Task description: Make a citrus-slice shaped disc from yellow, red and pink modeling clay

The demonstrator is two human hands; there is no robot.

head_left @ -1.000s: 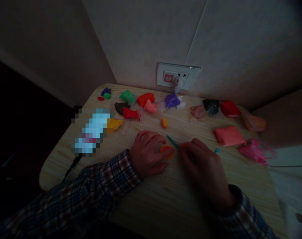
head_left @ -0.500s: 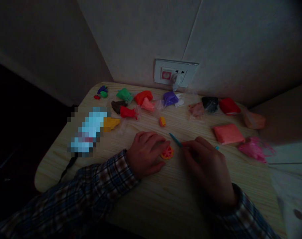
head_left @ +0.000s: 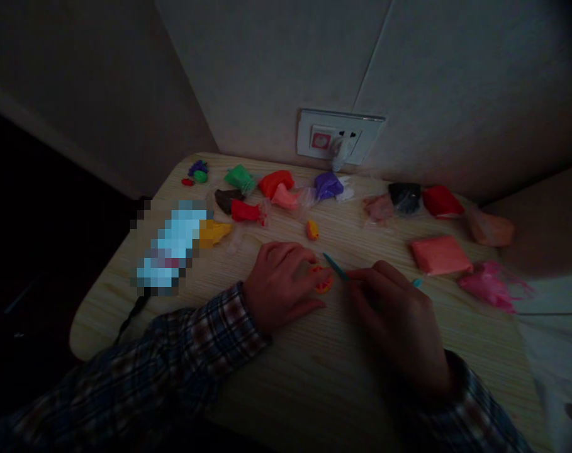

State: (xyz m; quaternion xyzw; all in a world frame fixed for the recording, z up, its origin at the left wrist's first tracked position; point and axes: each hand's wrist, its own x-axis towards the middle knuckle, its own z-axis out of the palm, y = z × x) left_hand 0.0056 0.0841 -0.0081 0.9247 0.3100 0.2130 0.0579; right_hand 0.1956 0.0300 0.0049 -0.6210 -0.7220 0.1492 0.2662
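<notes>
A small orange clay disc (head_left: 323, 281) with red lines on it lies on the wooden table (head_left: 314, 371). My left hand (head_left: 280, 283) rests beside it with curled fingers pressing on its left edge. My right hand (head_left: 399, 321) pinches a thin teal tool (head_left: 335, 267) whose tip points up and left, just above the disc. Both sleeves are plaid.
Several bagged clay lumps lie along the back: green (head_left: 240, 178), red-orange (head_left: 275, 182), purple (head_left: 328, 185), black (head_left: 405, 195), red (head_left: 440, 201). A pink slab (head_left: 440, 255) and magenta clay (head_left: 488, 284) sit at right. A wall socket (head_left: 338, 136) is behind. A blurred-out object (head_left: 172, 248) lies at left.
My left fingers have closed over the disc's left side again, covering part of it. The teal tool stays beside the disc. The view has shifted slightly.
</notes>
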